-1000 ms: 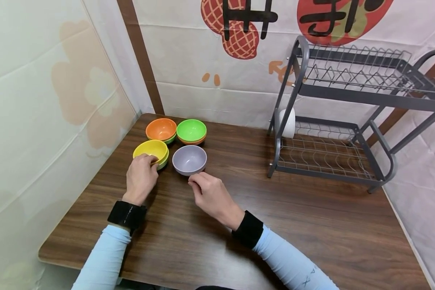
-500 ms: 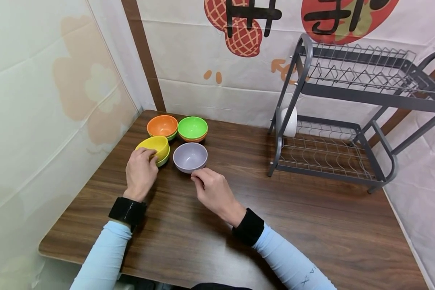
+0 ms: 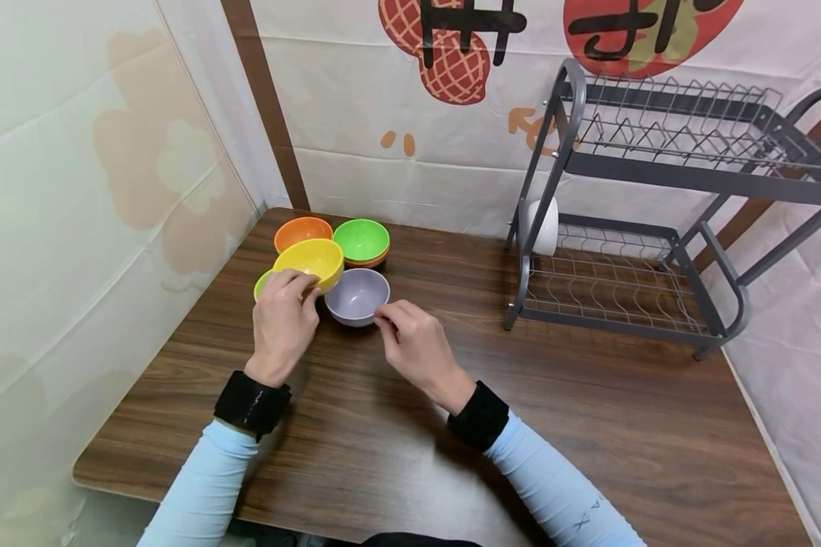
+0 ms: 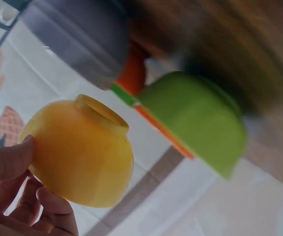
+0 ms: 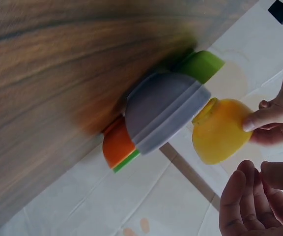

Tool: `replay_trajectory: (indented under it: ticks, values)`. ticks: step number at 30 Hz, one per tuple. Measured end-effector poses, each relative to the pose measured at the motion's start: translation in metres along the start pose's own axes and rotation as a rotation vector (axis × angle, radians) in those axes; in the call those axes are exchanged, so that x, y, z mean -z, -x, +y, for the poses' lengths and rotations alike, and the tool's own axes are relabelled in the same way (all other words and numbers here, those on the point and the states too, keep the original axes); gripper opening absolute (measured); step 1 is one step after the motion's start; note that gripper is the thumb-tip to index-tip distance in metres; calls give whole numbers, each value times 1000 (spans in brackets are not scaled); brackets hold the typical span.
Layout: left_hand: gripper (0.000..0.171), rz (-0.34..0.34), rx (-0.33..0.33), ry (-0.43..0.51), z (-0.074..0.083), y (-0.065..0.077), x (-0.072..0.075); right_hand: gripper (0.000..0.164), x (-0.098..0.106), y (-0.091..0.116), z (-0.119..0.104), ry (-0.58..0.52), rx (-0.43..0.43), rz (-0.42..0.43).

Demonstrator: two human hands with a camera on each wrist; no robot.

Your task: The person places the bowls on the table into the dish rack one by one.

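My left hand (image 3: pixel 282 323) pinches the rim of a yellow bowl (image 3: pixel 312 257), thumb on one side and fingers on the other. The bowl is raised and partly overlaps the purple bowl (image 3: pixel 358 296) in the head view. Behind the left hand a light green bowl (image 3: pixel 261 286) stands on the table, mostly hidden in the head view. My right hand (image 3: pixel 420 346) hovers near the purple bowl's front right side. In the right wrist view its fingers (image 5: pixel 247 196) are loosely bent, thumb close to them, with nothing held.
Behind stand an orange bowl (image 3: pixel 301 231) and a bright green bowl (image 3: pixel 361 239), the latter stacked on an orange one. A grey two-tier dish rack (image 3: pixel 622 323) stands at right, with a white dish (image 3: pixel 546 228) in its lower tier. Fabric walls border the table (image 3: pixel 588 425).
My left hand has lifted the yellow bowl off the light green one and carried it to the right, towards the purple bowl. My right hand has shifted slightly right.
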State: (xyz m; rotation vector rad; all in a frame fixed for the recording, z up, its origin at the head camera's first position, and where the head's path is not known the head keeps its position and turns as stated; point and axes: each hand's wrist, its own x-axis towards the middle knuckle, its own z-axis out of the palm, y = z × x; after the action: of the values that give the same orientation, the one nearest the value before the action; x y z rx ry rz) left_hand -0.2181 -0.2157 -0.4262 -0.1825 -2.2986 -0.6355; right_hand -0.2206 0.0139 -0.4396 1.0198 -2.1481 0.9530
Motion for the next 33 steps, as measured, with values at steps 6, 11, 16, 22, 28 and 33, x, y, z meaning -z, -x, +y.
replay_trajectory:
  ticks: [6, 11, 16, 22, 28, 33]
  values:
    - [15, 15, -75, 61, 28, -6, -13, 6, 12, -1, 9, -9, -25, 43]
    - [14, 4, -118, 87, 45, -7, -24, 7, 20, 1, 15, 2, -46, 57]
    - [13, -30, -143, 95, 57, -7, -31, 6, 27, 2, 20, 20, -70, 55]
    - [13, -54, -159, 94, 68, -7, -39, 6, 36, 4, 24, 36, -88, 55]
    - [12, -76, -188, 110, 78, -5, -47, 8, 44, 8, 29, 61, -106, 51]
    - [13, -94, -218, 121, 87, -4, -54, 11, 50, 12, 33, 67, -134, 54]
